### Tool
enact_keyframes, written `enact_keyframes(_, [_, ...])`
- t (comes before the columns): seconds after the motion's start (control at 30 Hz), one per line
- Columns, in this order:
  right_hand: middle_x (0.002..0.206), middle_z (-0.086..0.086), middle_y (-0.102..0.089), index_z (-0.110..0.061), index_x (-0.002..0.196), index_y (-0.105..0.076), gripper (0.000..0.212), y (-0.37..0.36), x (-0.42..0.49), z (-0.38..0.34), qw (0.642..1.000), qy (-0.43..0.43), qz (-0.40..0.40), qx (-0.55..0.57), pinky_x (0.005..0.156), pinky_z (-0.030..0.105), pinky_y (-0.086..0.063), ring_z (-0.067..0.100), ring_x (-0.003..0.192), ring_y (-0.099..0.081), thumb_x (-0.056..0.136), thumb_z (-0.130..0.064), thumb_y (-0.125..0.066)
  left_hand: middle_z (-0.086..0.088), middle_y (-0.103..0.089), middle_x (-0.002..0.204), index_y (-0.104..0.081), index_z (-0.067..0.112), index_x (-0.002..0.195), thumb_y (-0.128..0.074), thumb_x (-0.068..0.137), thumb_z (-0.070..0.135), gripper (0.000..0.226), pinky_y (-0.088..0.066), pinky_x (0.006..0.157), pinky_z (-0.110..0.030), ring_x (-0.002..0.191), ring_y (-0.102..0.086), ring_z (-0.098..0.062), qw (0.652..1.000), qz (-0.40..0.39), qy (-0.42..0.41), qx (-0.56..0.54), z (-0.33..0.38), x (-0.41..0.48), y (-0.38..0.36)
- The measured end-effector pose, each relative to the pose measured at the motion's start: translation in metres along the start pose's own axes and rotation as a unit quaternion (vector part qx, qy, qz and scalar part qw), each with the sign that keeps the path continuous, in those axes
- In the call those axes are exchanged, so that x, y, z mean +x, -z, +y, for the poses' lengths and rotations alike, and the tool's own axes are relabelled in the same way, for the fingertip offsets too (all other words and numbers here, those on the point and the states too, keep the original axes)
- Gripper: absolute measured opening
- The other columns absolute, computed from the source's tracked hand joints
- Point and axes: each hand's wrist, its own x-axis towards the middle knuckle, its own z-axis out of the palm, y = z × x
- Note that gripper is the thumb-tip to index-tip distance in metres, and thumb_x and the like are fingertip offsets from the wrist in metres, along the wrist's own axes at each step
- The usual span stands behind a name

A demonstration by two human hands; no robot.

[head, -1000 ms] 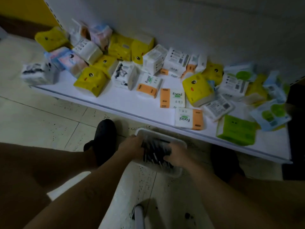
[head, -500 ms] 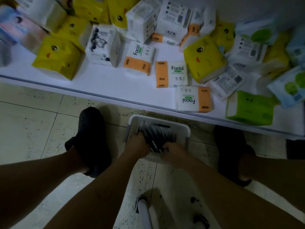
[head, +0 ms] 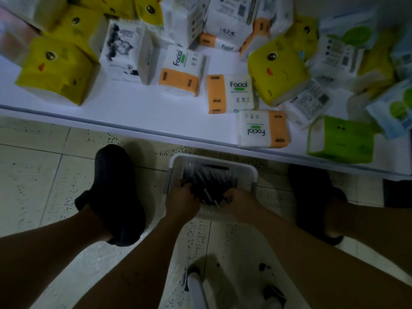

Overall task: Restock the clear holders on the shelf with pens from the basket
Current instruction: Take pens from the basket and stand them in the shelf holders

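Unmoved since before: one basket [head: 254, 177], left hand [head: 181, 200] and right hand [head: 242, 202], both curled into uncountable dark pens [head: 207, 181]; actual hold indiscernible.

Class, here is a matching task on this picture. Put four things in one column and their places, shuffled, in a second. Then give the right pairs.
Things:
1 basket
2 pens
3 green pack
4 black shoe

Places:
A on the white shelf, near its front edge
B on the floor, left of the basket
C on the floor, in front of the shelf
D inside the basket

Pairs: 1-C, 2-D, 3-A, 4-B
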Motion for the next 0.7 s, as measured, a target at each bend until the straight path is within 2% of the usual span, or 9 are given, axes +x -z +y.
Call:
enact_keyframes(0.07, [0.122, 0.011, -0.060, -0.009, 0.126, -0.056, 0.039, -0.001, 0.005, -0.003, 1.000, -0.007, -0.003, -0.027, 0.080, 0.022, -0.034, 0.016, 0.094, -0.046, 0.091, -0.025, -0.061, -0.009, -0.060, 0.120, -0.066, 0.014, 0.110, -0.057, 0.092, 0.015, 0.020, -0.052, 0.080, -0.031, 0.099, -0.057, -0.020, 0.998, 0.032, -0.002, -0.057, 0.004, -0.005, 0.005])
enact_keyframes(0.17, [0.105, 0.007, -0.057, -0.008, 0.123, -0.058, 0.036, -0.007, 0.013, -0.006, 0.999, -0.008, -0.004, -0.037, 0.080, 0.025, -0.037, 0.016, 0.091, -0.045, 0.090, -0.023, -0.060, -0.001, -0.067, 0.098, -0.070, 0.012, 0.098, -0.059, 0.091, 0.009, 0.013, -0.044, 0.064, -0.013, 0.082, -0.061, -0.010, 0.992, 0.074, 0.005, -0.104, 0.009, -0.012, 0.014])
enact_keyframes(0.27, [0.098, 0.005, -0.054, -0.006, 0.117, -0.062, 0.029, -0.015, 0.016, -0.008, 0.999, 0.004, -0.006, -0.051, 0.080, 0.028, -0.039, 0.019, 0.090, -0.049, 0.091, -0.020, -0.057, 0.011, -0.062, 0.078, -0.073, 0.013, 0.095, -0.064, 0.088, 0.008, 0.013, -0.049, 0.061, -0.014, 0.069, -0.058, 0.001, 0.983, 0.074, 0.039, -0.161, 0.014, -0.022, 0.019])
enact_keyframes(0.3, [0.099, 0.008, -0.058, -0.005, 0.112, -0.064, 0.026, -0.018, 0.018, -0.007, 0.999, 0.009, -0.007, -0.038, 0.080, 0.028, -0.040, 0.022, 0.091, -0.054, 0.092, -0.020, -0.057, 0.013, -0.061, 0.080, -0.073, 0.014, 0.096, -0.064, 0.088, 0.008, 0.013, -0.049, 0.063, -0.015, 0.071, -0.057, 0.001, 0.981, 0.069, 0.053, -0.175, 0.014, -0.026, 0.018])
enact_keyframes(0.37, [0.104, 0.013, -0.066, -0.004, 0.107, -0.067, 0.025, -0.022, 0.020, -0.005, 0.999, 0.021, -0.010, -0.024, 0.080, 0.029, -0.046, 0.027, 0.095, -0.061, 0.093, -0.023, -0.059, 0.005, -0.065, 0.090, -0.070, 0.015, 0.093, -0.060, 0.089, 0.002, 0.017, -0.056, 0.070, -0.028, 0.078, -0.062, -0.010, 0.971, 0.058, 0.087, -0.214, 0.013, -0.034, 0.016])
enact_keyframes(0.43, [0.109, 0.015, -0.065, -0.006, 0.112, -0.066, 0.030, -0.025, 0.024, -0.002, 0.998, 0.028, -0.017, -0.048, 0.084, 0.032, -0.050, 0.029, 0.098, -0.061, 0.094, -0.028, -0.057, -0.004, -0.066, 0.096, -0.061, 0.019, 0.092, -0.055, 0.088, -0.006, 0.027, -0.058, 0.077, -0.042, 0.085, -0.065, -0.022, 0.947, 0.043, 0.119, -0.296, 0.015, -0.042, 0.017])
enact_keyframes(0.47, [0.112, 0.015, -0.064, -0.007, 0.116, -0.065, 0.032, -0.027, 0.026, -0.002, 0.997, 0.027, -0.024, -0.063, 0.086, 0.033, -0.049, 0.029, 0.099, -0.060, 0.096, -0.029, -0.054, -0.005, -0.065, 0.098, -0.056, 0.022, 0.096, -0.053, 0.086, -0.009, 0.033, -0.058, 0.076, -0.043, 0.088, -0.065, -0.025, 0.937, 0.036, 0.126, -0.324, 0.016, -0.045, 0.018])
enact_keyframes(0.57, [0.126, 0.016, -0.055, -0.010, 0.126, -0.060, 0.036, -0.036, 0.033, 0.001, 0.990, 0.020, -0.058, -0.127, 0.090, 0.032, -0.045, 0.033, 0.108, -0.054, 0.100, -0.027, -0.041, 0.001, -0.062, 0.095, -0.046, 0.032, 0.093, -0.050, 0.087, -0.009, 0.041, -0.052, 0.068, -0.032, 0.088, -0.062, -0.023, 0.937, 0.025, 0.111, -0.331, 0.018, -0.047, 0.022])
enact_keyframes(0.7, [0.146, 0.013, -0.033, -0.010, 0.141, -0.044, 0.042, -0.043, 0.040, 0.005, 0.981, 0.002, -0.090, -0.173, 0.109, 0.042, -0.036, 0.035, 0.127, -0.038, 0.100, -0.018, -0.039, -0.008, -0.063, 0.090, -0.049, 0.033, 0.081, -0.045, 0.094, 0.002, 0.033, -0.043, 0.056, -0.026, 0.070, -0.054, -0.017, 0.938, 0.011, 0.120, -0.324, 0.020, -0.047, 0.028])
